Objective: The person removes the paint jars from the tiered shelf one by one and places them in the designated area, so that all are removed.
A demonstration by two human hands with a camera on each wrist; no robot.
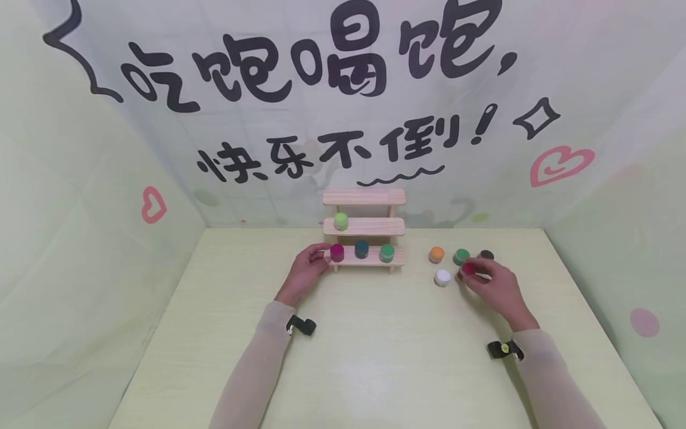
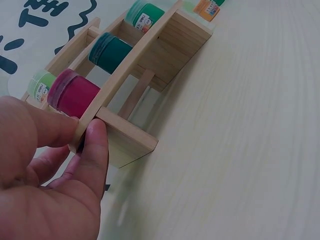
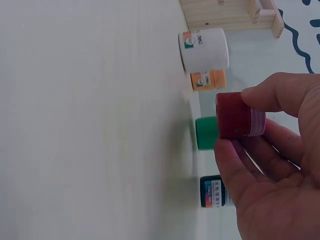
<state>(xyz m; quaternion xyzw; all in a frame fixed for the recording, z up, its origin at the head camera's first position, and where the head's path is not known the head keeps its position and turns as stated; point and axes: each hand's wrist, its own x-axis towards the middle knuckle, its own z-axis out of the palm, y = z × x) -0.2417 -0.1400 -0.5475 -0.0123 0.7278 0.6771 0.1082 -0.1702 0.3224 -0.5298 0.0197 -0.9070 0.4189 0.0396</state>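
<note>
My left hand [image 1: 309, 271] pinches the left end of the lowest shelf of a small three-tier wooden rack [image 1: 364, 226]; in the left wrist view the thumb and a finger grip the shelf board's edge. Right beside those fingers stands a magenta paint jar [image 2: 75, 93]. On the same shelf are a teal jar [image 1: 361, 249] and a green jar [image 1: 387, 253], with a light green jar [image 1: 340, 221] one tier up. Over at the right, my right hand [image 1: 498, 289] holds a red paint jar [image 3: 234, 115] between thumb and fingers, close over the table.
Around the right hand, an orange jar [image 1: 436, 255], a white jar [image 1: 442, 277], another green jar [image 1: 461, 257] and a dark jar [image 1: 486, 255] stand on the pale table [image 1: 375, 345]. A printed cloth backdrop [image 1: 268, 202] rises behind the rack and along both sides.
</note>
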